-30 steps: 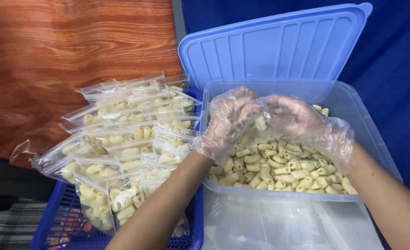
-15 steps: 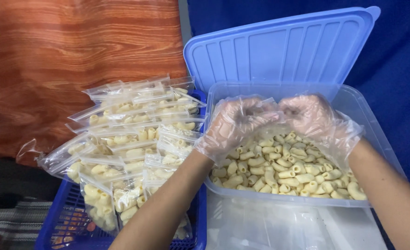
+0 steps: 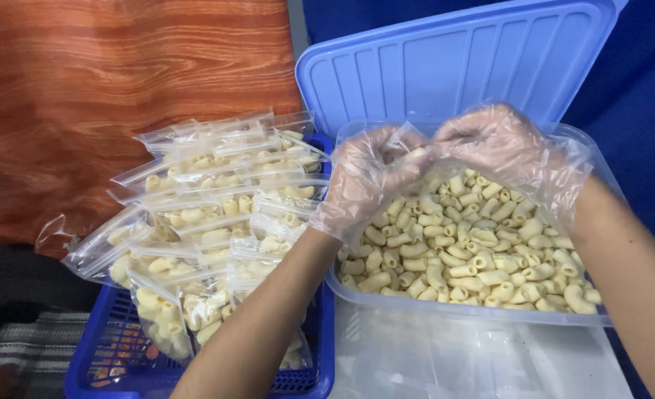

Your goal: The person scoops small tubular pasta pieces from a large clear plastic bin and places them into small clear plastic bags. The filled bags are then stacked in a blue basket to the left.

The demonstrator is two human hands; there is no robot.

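- Both my gloved hands, left hand point(image 3: 372, 181) and right hand point(image 3: 497, 144), sit higher over the clear tub point(image 3: 460, 307) than 0.5 s ago.
- Fingers pinched together on one macaroni piece point(image 3: 414, 155), held between both fingertips above the macaroni pile point(image 3: 475, 244).
- Long axis roughly left-right; ends hidden.
- Filled zip bags point(image 3: 216, 214) beside, in blue basket point(image 3: 120, 362).

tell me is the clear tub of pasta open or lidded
Open: the clear tub shows its pasta uncovered, and the blue lid stands propped behind it.
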